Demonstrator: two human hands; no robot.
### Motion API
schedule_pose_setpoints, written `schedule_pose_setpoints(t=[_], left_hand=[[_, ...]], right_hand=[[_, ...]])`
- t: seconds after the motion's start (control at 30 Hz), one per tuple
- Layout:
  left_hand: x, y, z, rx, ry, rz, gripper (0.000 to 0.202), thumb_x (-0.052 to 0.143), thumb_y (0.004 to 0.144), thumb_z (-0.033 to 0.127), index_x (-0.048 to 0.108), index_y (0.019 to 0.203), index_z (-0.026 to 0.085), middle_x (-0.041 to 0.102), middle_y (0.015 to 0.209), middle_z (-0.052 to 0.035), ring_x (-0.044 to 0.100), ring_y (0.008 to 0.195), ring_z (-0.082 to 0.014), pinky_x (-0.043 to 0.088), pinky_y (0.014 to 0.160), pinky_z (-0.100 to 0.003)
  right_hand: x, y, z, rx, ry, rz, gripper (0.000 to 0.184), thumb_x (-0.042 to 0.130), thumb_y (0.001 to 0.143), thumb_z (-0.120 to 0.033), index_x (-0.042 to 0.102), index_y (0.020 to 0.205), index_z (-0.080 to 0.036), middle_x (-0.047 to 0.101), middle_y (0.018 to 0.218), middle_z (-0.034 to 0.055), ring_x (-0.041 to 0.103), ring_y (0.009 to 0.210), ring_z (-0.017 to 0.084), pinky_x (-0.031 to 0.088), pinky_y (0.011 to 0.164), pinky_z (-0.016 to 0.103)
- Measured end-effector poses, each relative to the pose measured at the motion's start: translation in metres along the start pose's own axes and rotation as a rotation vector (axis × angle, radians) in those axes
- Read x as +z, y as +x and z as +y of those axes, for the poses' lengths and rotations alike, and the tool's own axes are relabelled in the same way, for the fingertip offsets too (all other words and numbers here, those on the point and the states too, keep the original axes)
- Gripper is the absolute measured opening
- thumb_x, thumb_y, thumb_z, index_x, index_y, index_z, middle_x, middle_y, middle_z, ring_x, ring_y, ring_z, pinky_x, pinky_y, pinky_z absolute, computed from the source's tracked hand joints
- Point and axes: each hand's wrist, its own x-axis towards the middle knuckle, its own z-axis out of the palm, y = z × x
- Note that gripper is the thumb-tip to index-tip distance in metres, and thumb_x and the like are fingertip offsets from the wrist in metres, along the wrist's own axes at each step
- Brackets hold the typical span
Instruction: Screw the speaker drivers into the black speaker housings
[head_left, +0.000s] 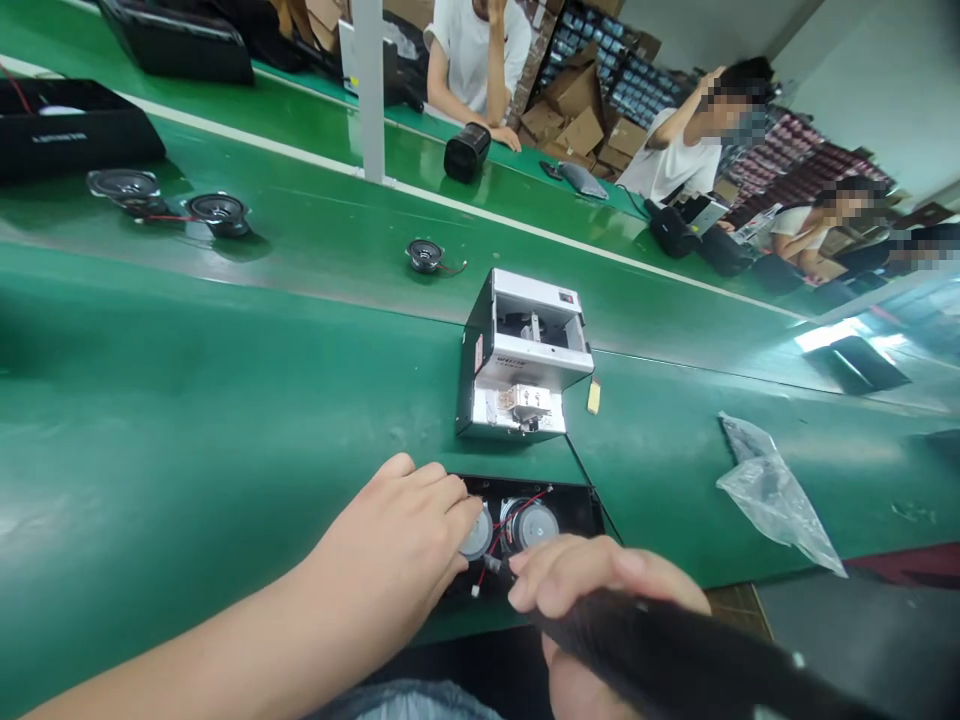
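A black speaker housing (574,497) lies on the green bench before me. Two round speaker drivers sit in it with their magnets up: the right driver (538,524) shows well, while the left driver (478,540) is partly covered. Curled over that left driver, my left hand (409,540) is closed, its fingertips on the driver's edge. My right hand (592,590) grips a black electric screwdriver (660,640), whose tip points into the housing between the drivers. Red and black wires with a white connector (475,591) lie across the housing. The screw under the tip, if any, is hidden.
Behind the housing stands a silver-and-black screw feeder (525,360). Loose speaker drivers (426,256) lie further back. A clear plastic bag (776,490) lies to the right, a black housing (75,135) at far left. A white post (369,90) rises beyond; people sit across the bench.
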Motion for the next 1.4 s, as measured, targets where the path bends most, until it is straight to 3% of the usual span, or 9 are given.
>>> schedule_pose_setpoints(t=[0.07, 0.13, 0.23, 0.4, 0.6, 0.8, 1.03, 1.2, 1.4], left_hand=[[0.000, -0.010, -0.010, -0.030, -0.112, 0.103, 0.042, 0.087, 0.096, 0.034, 0.074, 0.134, 0.027, 0.076, 0.132, -0.0060, 0.070, 0.115, -0.0290, 0.051, 0.097, -0.048], [-0.001, -0.022, -0.022, -0.067, -0.183, 0.149, 0.086, 0.093, 0.088, 0.056, 0.055, 0.161, 0.031, 0.059, 0.164, -0.0130, 0.060, 0.144, -0.0394, 0.052, 0.115, -0.057], [-0.004, -0.031, -0.035, -0.124, -0.245, -0.013, 0.139, 0.101, 0.069, 0.068, 0.022, 0.178, 0.035, 0.042, 0.179, -0.0184, 0.049, 0.159, -0.0501, 0.052, 0.123, -0.068], [-0.003, -0.015, -0.033, -0.192, -0.338, -0.144, 0.123, 0.091, 0.075, 0.032, 0.020, 0.176, 0.033, 0.040, 0.179, -0.0191, 0.050, 0.161, -0.0474, 0.050, 0.129, -0.068], [0.024, -0.012, -0.052, -0.093, -0.531, -0.041, 0.124, 0.099, 0.073, 0.050, 0.026, 0.172, 0.032, 0.046, 0.173, -0.0198, 0.053, 0.156, -0.0474, 0.052, 0.127, -0.065], [0.034, -0.023, -0.071, -0.073, -0.581, -0.071, 0.149, 0.100, 0.061, 0.079, 0.016, 0.178, 0.041, 0.037, 0.181, -0.0171, 0.045, 0.162, -0.0506, 0.045, 0.131, -0.069], [0.032, -0.017, -0.072, -0.013, -0.568, -0.076, 0.148, 0.100, 0.063, 0.078, 0.018, 0.179, 0.036, 0.042, 0.178, -0.0197, 0.050, 0.158, -0.0517, 0.049, 0.127, -0.069], [0.027, -0.015, -0.071, -0.037, -0.588, -0.117, 0.157, 0.102, 0.058, 0.079, 0.014, 0.180, 0.032, 0.037, 0.181, -0.0228, 0.044, 0.163, -0.0521, 0.045, 0.131, -0.069], [0.024, -0.010, -0.067, -0.024, -0.599, -0.134, 0.151, 0.098, 0.063, 0.080, 0.018, 0.179, 0.026, 0.040, 0.178, -0.0264, 0.044, 0.163, -0.0524, 0.043, 0.130, -0.072]], right_hand=[[-0.008, 0.019, -0.012, 0.081, 0.038, 0.049, 0.037, 0.055, 0.112, -0.056, 0.073, 0.134, -0.033, 0.076, 0.075, -0.0005, 0.072, 0.059, 0.022, 0.066, 0.058, 0.039], [-0.014, 0.046, -0.022, 0.090, 0.074, 0.138, 0.054, 0.062, 0.102, -0.076, 0.074, 0.131, -0.032, 0.072, 0.070, -0.0028, 0.064, 0.052, 0.019, 0.061, 0.053, 0.035], [-0.016, 0.097, -0.026, 0.001, 0.104, 0.182, 0.063, 0.056, 0.099, -0.084, 0.075, 0.128, -0.031, 0.070, 0.068, -0.0036, 0.060, 0.050, 0.017, 0.057, 0.054, 0.034], [0.001, 0.156, 0.009, -0.149, 0.093, 0.014, 0.060, 0.058, 0.099, -0.082, 0.071, 0.116, -0.026, 0.065, 0.061, -0.0038, 0.060, 0.043, 0.018, 0.046, 0.038, 0.032], [0.016, 0.158, 0.041, -0.068, 0.113, -0.026, 0.068, 0.068, 0.091, -0.086, 0.071, 0.118, -0.024, 0.066, 0.061, -0.0044, 0.055, 0.040, 0.017, 0.040, 0.038, 0.032], [0.017, 0.156, 0.031, -0.042, 0.027, 0.079, 0.077, 0.057, 0.092, -0.092, 0.070, 0.128, -0.026, 0.063, 0.059, -0.0049, 0.053, 0.040, 0.016, 0.040, 0.038, 0.032], [0.015, 0.149, 0.032, 0.002, -0.002, 0.045, 0.077, 0.052, 0.095, -0.091, 0.071, 0.133, -0.027, 0.063, 0.061, -0.0043, 0.054, 0.040, 0.016, 0.041, 0.037, 0.031], [0.012, 0.143, 0.003, 0.061, 0.059, 0.092, 0.071, 0.056, 0.094, -0.091, 0.072, 0.125, -0.029, 0.066, 0.056, -0.0046, 0.054, 0.037, 0.018, 0.040, 0.035, 0.033], [0.011, 0.125, -0.025, 0.118, 0.124, -0.142, 0.065, 0.037, 0.109, -0.077, 0.076, 0.135, -0.033, 0.074, 0.070, 0.0006, 0.064, 0.053, 0.018, 0.057, 0.061, 0.038]])
